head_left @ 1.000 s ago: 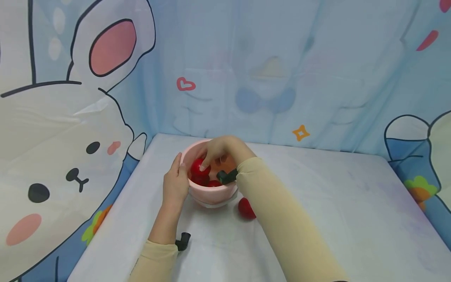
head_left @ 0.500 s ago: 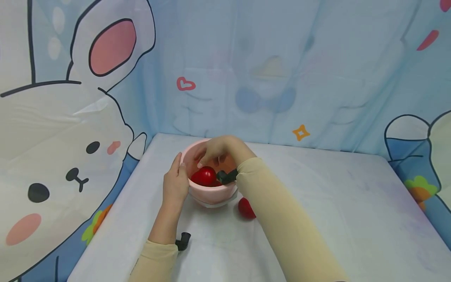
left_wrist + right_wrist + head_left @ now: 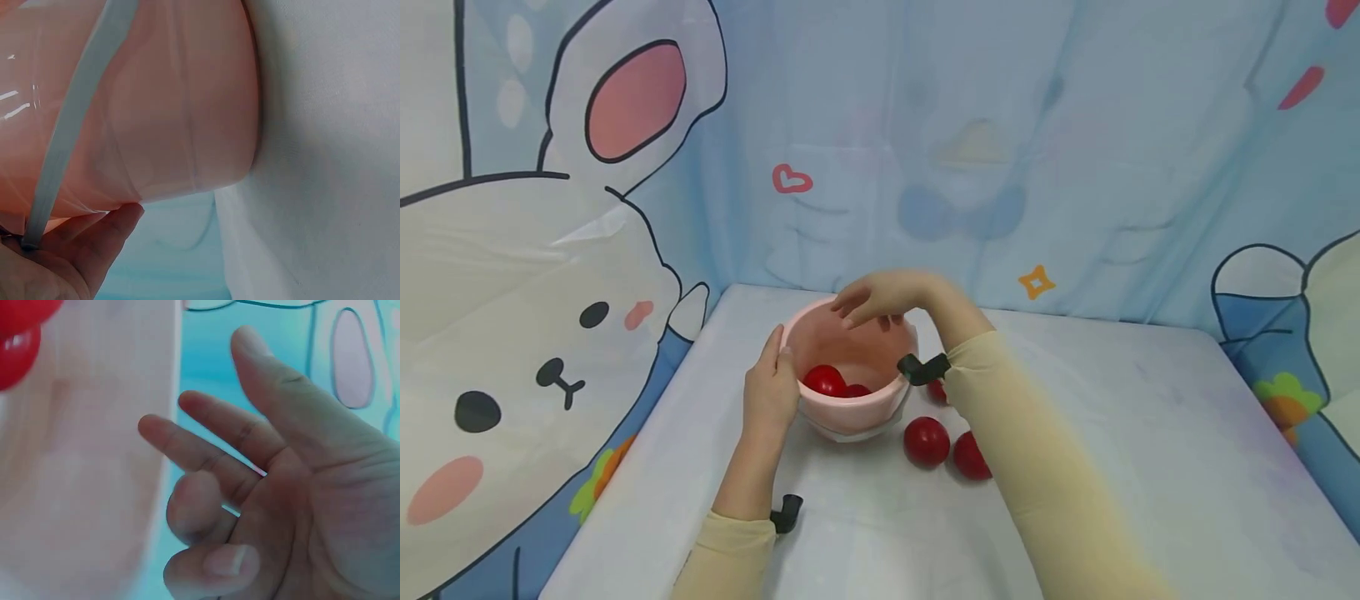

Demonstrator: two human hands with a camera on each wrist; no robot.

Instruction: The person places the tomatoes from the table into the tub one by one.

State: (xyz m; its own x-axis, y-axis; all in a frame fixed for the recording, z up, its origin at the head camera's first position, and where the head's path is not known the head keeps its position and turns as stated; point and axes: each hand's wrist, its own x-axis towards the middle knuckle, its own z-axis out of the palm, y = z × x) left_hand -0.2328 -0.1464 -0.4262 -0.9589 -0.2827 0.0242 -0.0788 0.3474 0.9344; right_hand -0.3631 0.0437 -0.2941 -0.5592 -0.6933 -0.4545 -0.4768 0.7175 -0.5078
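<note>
My left hand [image 3: 771, 390] holds the side of a pink bucket [image 3: 853, 412], thumb at the rim and fingers along its outer wall. In the left wrist view a grey band, seemingly the bucket's handle [image 3: 78, 106], crosses the wall beside the fingers [image 3: 100, 240]. Two glossy red balls, one brighter [image 3: 825, 381] and one lower [image 3: 857, 391], lie inside, also in the corner of the right wrist view. Over the back rim hovers my right hand [image 3: 891, 298], fingers loosely bent and spread, with nothing between them [image 3: 281, 469].
Right of the bucket, on the white table [image 3: 1150, 433], lie a red ball [image 3: 927, 442], another [image 3: 972, 457] and a third [image 3: 937, 392], the last two partly behind the right sleeve. A blue cartoon curtain [image 3: 865, 225] stands behind the table.
My right hand has let go of a red ball inside the bucket and risen to the back right. Its sleeve moved right, uncovering more balls on the table. The left hand stays at the bucket.
</note>
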